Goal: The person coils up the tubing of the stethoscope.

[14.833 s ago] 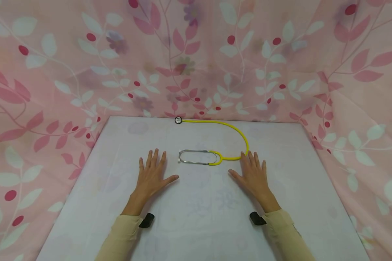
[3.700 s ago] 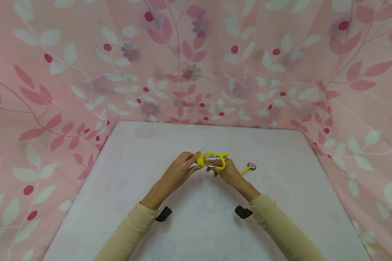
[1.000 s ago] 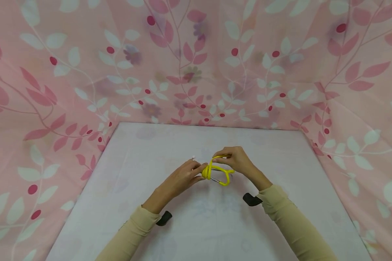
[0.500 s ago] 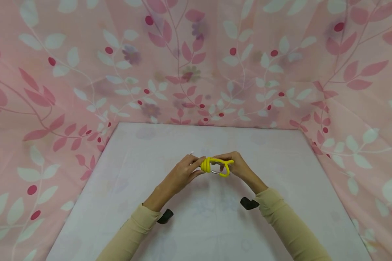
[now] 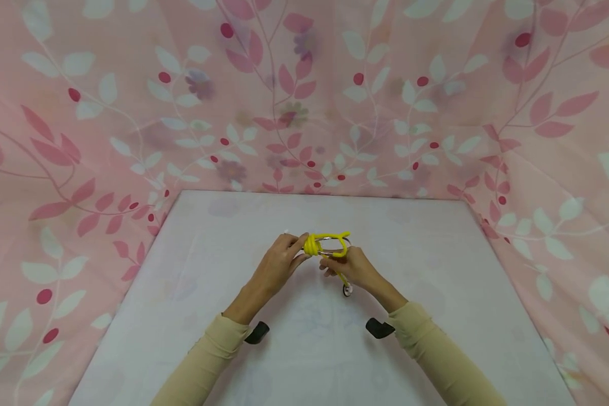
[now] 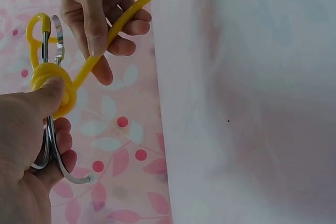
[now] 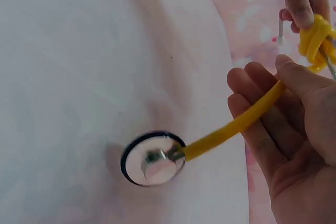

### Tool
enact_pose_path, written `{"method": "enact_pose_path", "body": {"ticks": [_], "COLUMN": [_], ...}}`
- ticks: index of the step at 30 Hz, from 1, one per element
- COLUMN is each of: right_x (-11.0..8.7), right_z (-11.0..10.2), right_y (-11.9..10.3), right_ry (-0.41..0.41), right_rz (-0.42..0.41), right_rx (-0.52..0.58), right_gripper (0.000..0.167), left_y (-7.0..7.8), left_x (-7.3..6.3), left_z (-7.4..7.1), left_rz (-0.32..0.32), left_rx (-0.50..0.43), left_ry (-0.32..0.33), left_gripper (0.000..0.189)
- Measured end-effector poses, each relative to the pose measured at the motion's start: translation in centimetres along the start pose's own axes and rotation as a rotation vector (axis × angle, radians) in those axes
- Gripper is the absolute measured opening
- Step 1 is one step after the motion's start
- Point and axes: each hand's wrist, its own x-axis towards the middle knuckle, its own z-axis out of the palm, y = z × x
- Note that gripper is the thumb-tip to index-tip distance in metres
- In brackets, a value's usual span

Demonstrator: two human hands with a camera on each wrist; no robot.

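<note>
A yellow-tubed stethoscope [image 5: 312, 246] is held up above the table between both hands. Its tubing is wound in several turns around the metal ear tubes [image 6: 48, 129]. My left hand [image 5: 274, 268] grips the wound turns, its thumb pressed on the coil in the left wrist view. With thumb and fingers, my right hand [image 5: 360, 268] pinches the short free length of tubing [image 7: 236, 124]. From that length the round chest piece [image 7: 157, 161] hangs on the near side of the right hand. One white ear tip [image 7: 281, 40] pokes out past the left hand.
Below the hands lies a table [image 5: 223, 361] under a white cloth. Pink floral fabric [image 5: 304, 101] hangs behind it and along both sides. A black wrist device [image 5: 256, 332] is at the left cuff, another [image 5: 379, 328] at the right.
Earlier the stethoscope lay on the table beside flat hands; it has been lifted and its tubing wound. Within the last second, the right hand carried the free end over and down to the near side.
</note>
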Motion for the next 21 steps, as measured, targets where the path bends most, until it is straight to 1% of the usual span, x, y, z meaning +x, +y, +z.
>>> {"method": "enact_pose_path", "body": {"ticks": [3, 8, 13, 15, 18, 21], "right_x": [-0.3, -0.8, -1.3, -1.5, -1.8, -2.1], "right_z": [0.3, 0.7, 1.0, 1.1, 1.4, 1.7], "right_y": [-0.2, -0.8, -1.4, -1.6, -1.8, -1.9], "right_ry": [-0.017, -0.041, -0.062, -0.056, -0.056, -0.074], "right_rz": [0.016, 0.012, 0.047, 0.037, -0.006, -0.049], "right_rx": [-0.004, -0.083, -0.130, -0.177, -0.238, -0.261], "right_gripper": [0.034, 0.041, 0.041, 0.040, 0.035, 0.032], "left_y": [-0.2, -0.4, -0.6, -0.7, -1.1, -1.4], "left_x": [0.0, 0.1, 0.2, 0.2, 0.2, 0.2], "left_z": [0.3, 0.6, 0.8, 0.8, 0.9, 1.0], "left_rz": [-0.021, -0.049, -0.075, -0.076, -0.081, -0.089], "left_rx": [0.019, 0.049, 0.102, 0.118, 0.135, 0.154], "left_ry": [0.003, 0.001, -0.010, -0.007, 0.005, 0.011], "left_gripper": [0.052, 0.050, 0.052, 0.052, 0.051, 0.050]}}
